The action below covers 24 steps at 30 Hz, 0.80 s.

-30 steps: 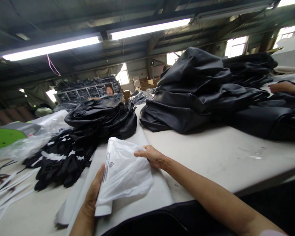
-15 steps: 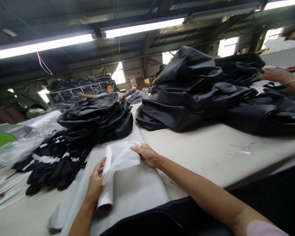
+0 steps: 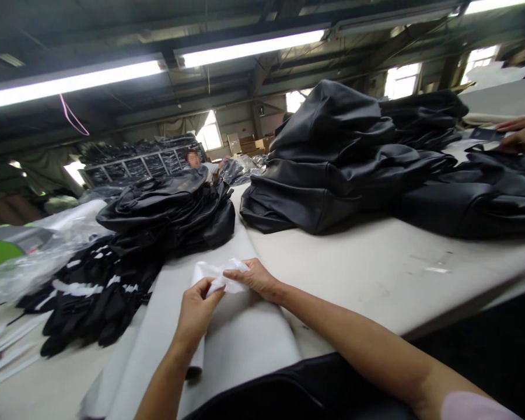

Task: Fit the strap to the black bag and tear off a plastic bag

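A thin white plastic bag is bunched between my two hands over a stack of pale sheets on the worktable. My left hand pinches its near edge with fingers closed. My right hand grips the far edge, fingers curled on the plastic. Part of the bag hangs hidden under my left hand.
A heap of black leather-like covers lies behind my hands, and a bigger black pile to the right. Black pieces with white stripes lie at left beside clear plastic. Another person's hands work at far right; another person stands far back.
The bag, held spread out a second ago, is now gathered small. My left hand rose from the bag's lower edge toward my right hand, and the two nearly meet.
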Each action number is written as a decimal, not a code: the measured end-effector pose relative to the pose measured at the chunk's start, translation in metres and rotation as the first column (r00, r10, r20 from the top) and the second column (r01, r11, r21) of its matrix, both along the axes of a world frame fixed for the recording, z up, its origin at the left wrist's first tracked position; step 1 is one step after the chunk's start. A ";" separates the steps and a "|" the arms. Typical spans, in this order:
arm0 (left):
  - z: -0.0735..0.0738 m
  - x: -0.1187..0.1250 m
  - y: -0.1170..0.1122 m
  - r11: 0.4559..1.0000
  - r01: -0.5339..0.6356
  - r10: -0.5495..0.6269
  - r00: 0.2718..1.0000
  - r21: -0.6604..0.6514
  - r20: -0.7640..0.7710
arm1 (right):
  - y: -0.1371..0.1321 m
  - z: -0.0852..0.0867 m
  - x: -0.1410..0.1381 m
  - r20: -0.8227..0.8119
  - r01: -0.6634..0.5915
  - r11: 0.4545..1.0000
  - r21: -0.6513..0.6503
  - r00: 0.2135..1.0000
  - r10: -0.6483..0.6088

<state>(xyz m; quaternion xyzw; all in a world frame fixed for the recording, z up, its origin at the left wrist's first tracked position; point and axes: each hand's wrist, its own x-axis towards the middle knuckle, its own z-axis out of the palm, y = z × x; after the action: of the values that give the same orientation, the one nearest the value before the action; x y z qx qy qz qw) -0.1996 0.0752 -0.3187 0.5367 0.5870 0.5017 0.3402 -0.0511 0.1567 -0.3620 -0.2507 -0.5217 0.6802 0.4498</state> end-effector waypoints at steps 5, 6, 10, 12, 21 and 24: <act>-0.002 -0.013 -0.013 0.996 -0.066 0.082 0.956 -0.067 0.282 | 0.005 0.000 0.004 -0.017 -0.005 1.000 -0.028 1.000 0.005; 0.000 -0.015 -0.015 0.994 -0.080 0.100 0.943 -0.076 0.317 | 0.005 0.000 0.003 -0.020 0.010 1.000 -0.028 1.000 -0.011; 0.007 -0.015 -0.016 0.990 -0.106 0.134 0.908 -0.092 0.398 | 0.004 0.001 0.002 -0.050 0.034 0.999 -0.013 0.998 -0.034; 0.009 -0.012 -0.014 0.994 -0.062 0.098 0.887 -0.095 0.451 | 0.001 0.003 0.003 -0.069 0.002 1.000 0.007 0.998 -0.002; 0.006 -0.003 -0.012 0.990 0.114 -0.077 0.929 -0.083 0.361 | -0.002 0.002 0.007 -0.042 -0.158 0.982 0.105 0.986 0.163; 0.006 -0.006 -0.014 0.971 0.220 -0.166 0.905 -0.096 0.393 | -0.004 0.001 0.007 -0.016 -0.212 0.968 0.133 0.976 0.216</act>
<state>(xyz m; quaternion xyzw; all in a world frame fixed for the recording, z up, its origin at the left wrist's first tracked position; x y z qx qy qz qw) -0.2054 0.0614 -0.3126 0.4594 0.4866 0.5187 0.5321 -0.0446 0.1523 -0.3608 -0.1525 -0.5821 0.6930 0.3971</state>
